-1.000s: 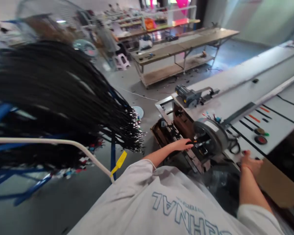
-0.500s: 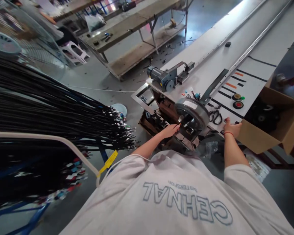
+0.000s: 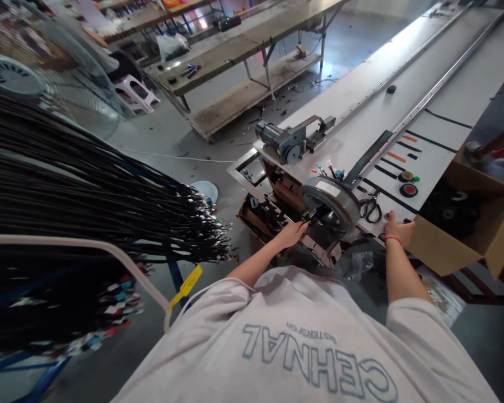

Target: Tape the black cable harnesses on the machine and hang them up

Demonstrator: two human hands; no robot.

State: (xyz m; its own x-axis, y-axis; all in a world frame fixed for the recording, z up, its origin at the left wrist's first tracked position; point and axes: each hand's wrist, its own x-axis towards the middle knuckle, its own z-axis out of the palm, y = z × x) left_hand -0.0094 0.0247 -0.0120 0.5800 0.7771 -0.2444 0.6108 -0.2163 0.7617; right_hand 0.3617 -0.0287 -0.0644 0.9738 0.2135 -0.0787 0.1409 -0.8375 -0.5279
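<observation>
My left hand [image 3: 293, 234] is closed beside the hub of a grey wheel-like reel [image 3: 331, 198] at the near end of the long table. A small orange-yellow tip shows at its fingertips; what it belongs to is too small to make out. My right hand [image 3: 398, 230], with a red string at the wrist, rests at the table's near edge. Its thumb and fingers are apart, the thumb touching a small reddish spot on the edge. Black-handled scissors [image 3: 371, 208] lie between the reel and my right hand.
Tape rolls [image 3: 409, 190] and dark strips lie on the long white table [image 3: 437, 151]. An open cardboard box [image 3: 439, 246] is at right. A motor [image 3: 273, 134] sits beyond the reel. Bundled black cables [image 3: 109, 184] hang at left, with a fan [image 3: 14, 75] behind.
The view has shifted slightly, so the scene sits a little lower. My left hand has moved slightly at the reel's hub. My right hand keeps its place at the table edge.
</observation>
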